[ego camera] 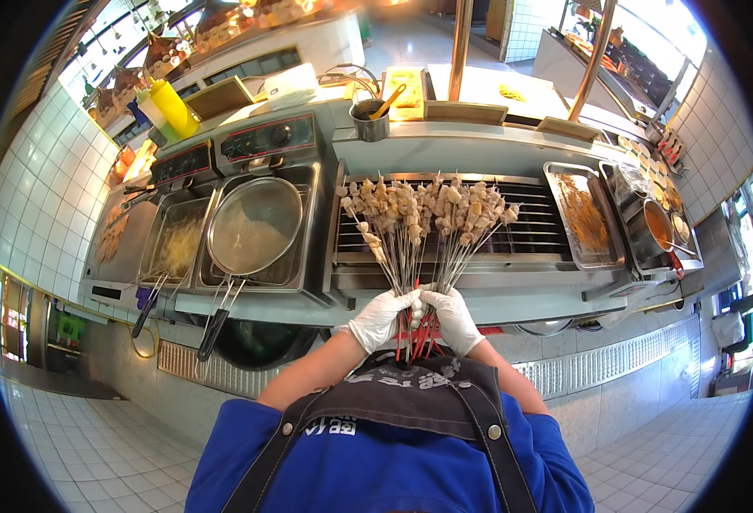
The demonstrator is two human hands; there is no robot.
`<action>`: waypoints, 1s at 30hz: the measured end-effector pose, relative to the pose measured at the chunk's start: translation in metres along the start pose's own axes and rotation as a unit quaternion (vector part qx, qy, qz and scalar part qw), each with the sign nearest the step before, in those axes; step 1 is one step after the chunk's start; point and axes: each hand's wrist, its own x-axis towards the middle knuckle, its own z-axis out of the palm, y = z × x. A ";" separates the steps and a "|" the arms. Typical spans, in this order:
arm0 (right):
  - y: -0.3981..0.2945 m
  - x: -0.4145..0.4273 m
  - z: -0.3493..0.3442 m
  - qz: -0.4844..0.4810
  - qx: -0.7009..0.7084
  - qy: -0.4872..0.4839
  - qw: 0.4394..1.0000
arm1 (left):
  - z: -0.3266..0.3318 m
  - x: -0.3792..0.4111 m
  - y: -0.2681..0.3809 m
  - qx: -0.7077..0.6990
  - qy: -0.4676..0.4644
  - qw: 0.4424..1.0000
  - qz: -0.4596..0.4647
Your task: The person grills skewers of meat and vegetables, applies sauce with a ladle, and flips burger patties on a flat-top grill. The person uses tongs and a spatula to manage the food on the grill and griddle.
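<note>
Before me, pieces of pale meat on thin metal skewers [428, 208] fan out over a slatted grill [533, 224]. My left hand [383, 320], in a white glove, grips the left part of the bunch by the lower shafts. Around the right part closes my right hand [452, 320], gloved the same way. Both hands meet in front of my dark apron. Red handle ends [418, 336] of some skewers stick out below and between the gloves. The fingers' inner sides are hidden by the shafts and gloves.
Left of the grill stand fryers with a mesh strainer [256, 226] and a frying basket [179, 240], their handles jutting toward me. To the right lie a metal tray [585, 218] of orange-brown seasoning and a pot [652, 227] of orange sauce. A metal cup [371, 125] sits on the ledge behind.
</note>
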 end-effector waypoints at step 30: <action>-0.037 -0.009 -0.011 0.095 -0.053 -0.045 0.993 | 0.002 -0.005 0.011 -0.011 0.051 0.998 -0.024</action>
